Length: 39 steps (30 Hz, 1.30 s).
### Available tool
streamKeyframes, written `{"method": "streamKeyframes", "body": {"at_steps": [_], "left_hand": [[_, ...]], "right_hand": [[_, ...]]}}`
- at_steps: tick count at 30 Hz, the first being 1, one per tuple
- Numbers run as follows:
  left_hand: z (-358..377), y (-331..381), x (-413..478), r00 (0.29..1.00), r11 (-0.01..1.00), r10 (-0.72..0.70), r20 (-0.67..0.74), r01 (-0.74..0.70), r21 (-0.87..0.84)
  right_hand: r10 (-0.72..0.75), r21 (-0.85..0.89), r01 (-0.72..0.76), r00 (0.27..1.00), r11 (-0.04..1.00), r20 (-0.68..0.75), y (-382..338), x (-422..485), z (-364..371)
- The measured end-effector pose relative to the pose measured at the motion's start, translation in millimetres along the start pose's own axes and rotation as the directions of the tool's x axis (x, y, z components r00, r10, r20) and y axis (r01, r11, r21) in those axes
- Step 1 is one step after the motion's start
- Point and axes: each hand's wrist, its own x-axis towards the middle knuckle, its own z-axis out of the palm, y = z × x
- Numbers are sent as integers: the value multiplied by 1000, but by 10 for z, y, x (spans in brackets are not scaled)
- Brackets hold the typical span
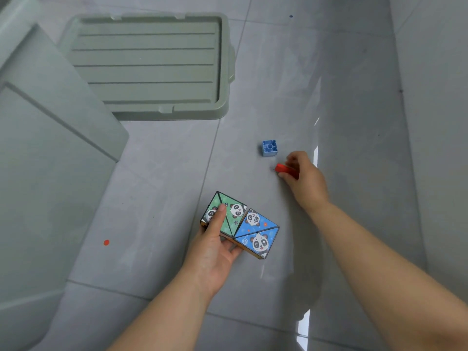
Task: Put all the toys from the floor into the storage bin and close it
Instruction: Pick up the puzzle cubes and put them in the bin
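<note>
My left hand (pixel 215 247) grips a folding panda puzzle block (pixel 255 229), green on its left half and blue on its right, held just above the grey floor. My right hand (pixel 304 176) is closed on a small red block (pixel 282 168) at floor level. A blue building brick (pixel 269 148) lies upside down on the floor just beyond the red block, apart from my fingers. The pale green storage bin (pixel 50 138) stands at the left with its wall toward me; its inside is hidden. Its lid (pixel 152 67) lies flat on the floor beyond.
A small red dot (pixel 106 242) sits on the grey tiled floor (pixel 354 72) near the bin's wall; I cannot tell whether it is a toy or a mark. Bright reflections streak the tiles at the right.
</note>
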Motion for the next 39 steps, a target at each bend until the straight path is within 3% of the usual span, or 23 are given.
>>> {"method": "streamKeyframes", "body": {"at_steps": [3, 8, 16, 28, 31, 34, 37, 39], "left_hand": [[17, -12, 1, 1000, 1000, -1, 2, 1, -5], [27, -9, 10, 1000, 1000, -4, -8, 4, 8], [12, 35, -16, 1000, 1000, 16, -8, -16, 11], [6, 76, -95, 998, 999, 46, -33, -46, 9], [26, 96, -159, 997, 998, 70, -41, -70, 3], [64, 85, -171, 982, 992, 127, -138, -123, 36], [112, 218, -279, 908, 938, 328, -261, -279, 208], [204, 456, -439, 840, 846, 500, -210, -422, 326]], "right_hand": [[86, 203, -67, 993, 977, -82, -50, -17, 6], [4, 228, 17, 996, 974, -90, -283, 242, 51], [-116, -37, 121, 987, 992, 112, -270, 482, 235], [-134, -212, 156, 984, 965, 118, -253, 200, 288], [-39, -127, 44, 998, 991, 43, -236, -65, 253], [110, 18, -110, 994, 994, -18, -288, -304, 239], [62, 279, -38, 995, 960, -77, -656, -498, 144], [-42, 390, 67, 996, 919, -73, -1061, -595, 10]]}}
